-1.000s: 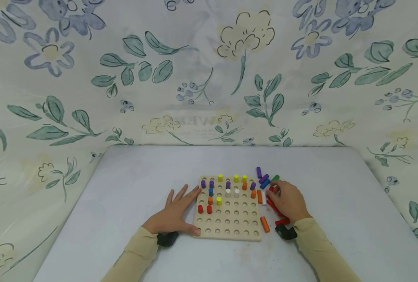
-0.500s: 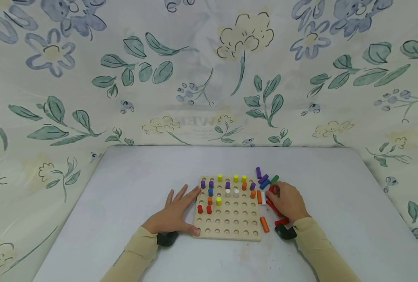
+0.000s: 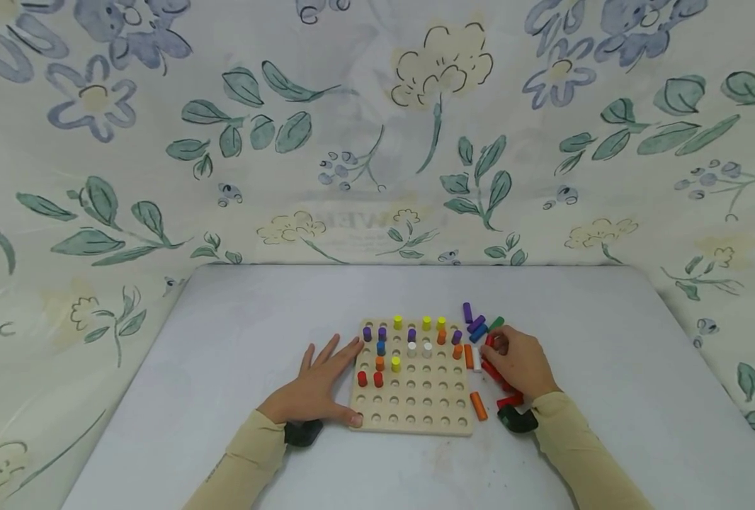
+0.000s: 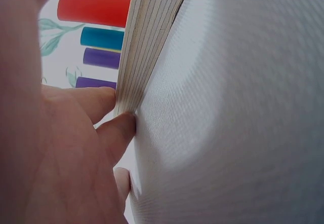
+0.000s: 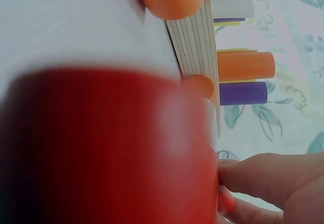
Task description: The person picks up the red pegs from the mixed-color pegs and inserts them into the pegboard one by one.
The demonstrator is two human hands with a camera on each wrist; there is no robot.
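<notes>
A wooden pegboard point(image 3: 416, 411) with rows of round holes lies flat on the table. Coloured pegs stand in several holes of its far and left parts. My left hand point(image 3: 310, 391) is spread at the board's left side, the thumb on its near corner and fingertips against the layered edge point(image 4: 144, 41) in the left wrist view. Right of the board, my right hand point(image 3: 520, 363) pinches a red peg point(image 5: 227, 201) between thumb and finger. More red pegs point(image 3: 494, 375) lie beneath that hand, partly hidden. A blurred red peg point(image 5: 111, 148) fills the right wrist camera's foreground.
Loose purple pegs point(image 3: 467, 312), a blue peg point(image 3: 478, 333) and a green peg point(image 3: 496, 323) lie beyond the right hand. An orange peg point(image 3: 469, 356) and a white peg point(image 3: 477, 358) sit beside the board. Another orange peg point(image 3: 478, 406) lies nearer. A floral cloth point(image 3: 352, 142) hangs behind.
</notes>
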